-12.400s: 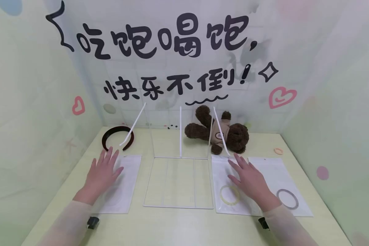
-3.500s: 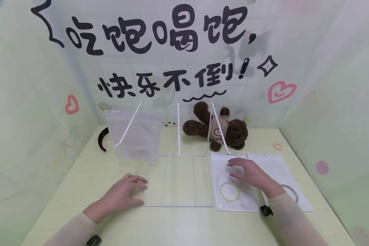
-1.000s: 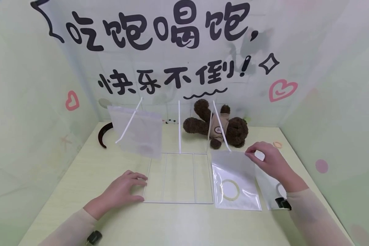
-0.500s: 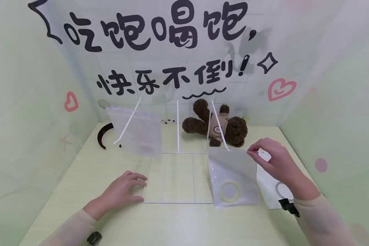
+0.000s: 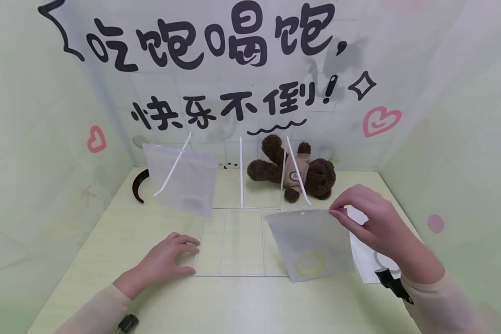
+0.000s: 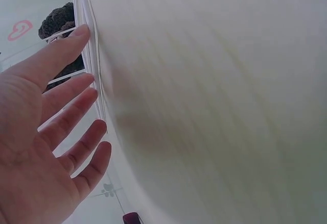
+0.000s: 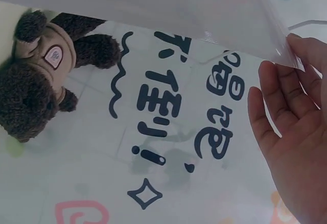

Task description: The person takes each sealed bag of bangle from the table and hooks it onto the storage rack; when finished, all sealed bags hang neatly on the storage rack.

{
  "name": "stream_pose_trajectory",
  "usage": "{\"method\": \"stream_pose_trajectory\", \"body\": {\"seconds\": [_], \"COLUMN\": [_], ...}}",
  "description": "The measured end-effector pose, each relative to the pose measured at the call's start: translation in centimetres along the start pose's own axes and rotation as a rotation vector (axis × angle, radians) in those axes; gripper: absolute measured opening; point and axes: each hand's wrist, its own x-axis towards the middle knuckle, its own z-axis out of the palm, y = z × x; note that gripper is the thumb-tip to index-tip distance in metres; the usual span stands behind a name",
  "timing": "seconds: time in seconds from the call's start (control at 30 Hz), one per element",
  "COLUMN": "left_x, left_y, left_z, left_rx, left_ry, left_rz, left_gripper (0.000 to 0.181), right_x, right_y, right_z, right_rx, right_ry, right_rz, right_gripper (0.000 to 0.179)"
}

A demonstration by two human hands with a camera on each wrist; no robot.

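My right hand [image 5: 371, 222] pinches the top right corner of a translucent zip bag [image 5: 317, 236] between thumb and fingers. Inside the bag a pale yellow bangle [image 5: 310, 263] shows through. The bag is raised and tilted, overlapping the right side of a white wire display rack [image 5: 242, 275]. In the right wrist view, the corner of the bag [image 7: 153, 9] sits at the fingertips. My left hand [image 5: 163, 262] touches the rack's left side, thumb and fingers spread along its wire; the left wrist view shows its palm [image 6: 25, 147]. Another bag [image 5: 192, 185] hangs on the rack's left prong.
Behind the rack lies a brown teddy bear [image 5: 296, 174] in a beige top. A dark headband [image 5: 138, 185] is at the back left, partly covered by the hanging bag. A further white bag [image 5: 361, 260] with a grey bangle [image 5: 384, 260] lies right, partly behind my right arm.
A bag from the left of the table came to hang on the left prong. My right hand took the yellow bangle's bag by its corner and lifted it. Recently the left hand stayed put.
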Motion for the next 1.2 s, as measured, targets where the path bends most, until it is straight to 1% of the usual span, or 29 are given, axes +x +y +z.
{"method": "stream_pose_trajectory", "body": {"seconds": [0.1,0.33,0.43,0.6,0.73,0.93,1.07,1.2], "left_x": [0.1,-0.1,0.0,0.0,0.0,-0.1,-0.1,-0.1], "left_y": [0.0,0.2,0.3,0.3,0.3,0.2,0.2,0.2], "left_z": [0.0,-0.1,-0.2,-0.2,-0.2,-0.2,-0.2,-0.1], "left_rx": [-0.005,-0.003,0.004,0.015,0.015,0.001,-0.002,-0.004], "left_ry": [-0.008,-0.009,-0.019,-0.018,-0.007,0.003,0.000,-0.001], "left_rz": [-0.008,-0.006,-0.009,-0.013,-0.012,0.006,-0.003,-0.013], "left_gripper": [0.050,0.049,0.049,0.050,0.050,0.047,0.047,0.048], "right_x": [1.1,3.5,4.5,6.4,7.8,9.5,10.5,11.2], "right_y": [-1.3,-4.1,-5.0,-5.7,-5.9,-6.1,-5.9,-5.6], "right_z": [-0.2,0.0,0.2,0.6,0.8,1.1,1.5,2.0], "right_rx": [0.031,0.163,0.181,0.163,0.155,0.171,0.190,0.205], "right_ry": [0.004,0.048,0.083,0.132,0.105,0.005,-0.042,-0.067], "right_rz": [-0.044,-0.162,-0.196,-0.223,-0.219,-0.192,-0.183,-0.178], "right_gripper": [0.030,0.027,0.027,0.027,0.024,0.018,0.013,0.011]}}
